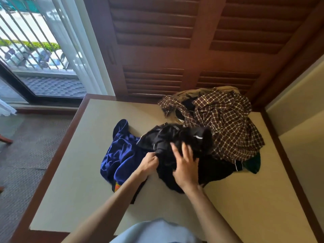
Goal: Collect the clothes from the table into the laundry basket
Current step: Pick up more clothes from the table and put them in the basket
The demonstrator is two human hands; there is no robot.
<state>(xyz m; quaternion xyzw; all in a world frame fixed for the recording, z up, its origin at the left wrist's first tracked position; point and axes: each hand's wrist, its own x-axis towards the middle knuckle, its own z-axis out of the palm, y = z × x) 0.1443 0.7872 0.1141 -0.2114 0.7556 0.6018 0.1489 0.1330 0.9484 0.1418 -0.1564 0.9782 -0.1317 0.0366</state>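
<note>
A heap of clothes lies on the beige table (pixel 73 181). A black garment (pixel 177 137) with thin white piping sits in the middle of the heap. My left hand (pixel 149 163) pinches its left edge. My right hand (pixel 185 165) rests on top of it with fingers spread, pressing into the cloth. A shiny blue garment (pixel 121 155) lies to the left, partly under my left arm. A brown checked shirt (pixel 226 123) is piled at the back right, with a bit of green cloth (pixel 254 163) beneath it. No laundry basket is in view.
Wooden louvred doors (pixel 157 41) stand right behind the table. A glass door (pixel 35 50) with a railing outside is at the far left. Grey carpet (pixel 22 155) lies left of the table. A beige wall (pixel 298 111) borders the table's right side.
</note>
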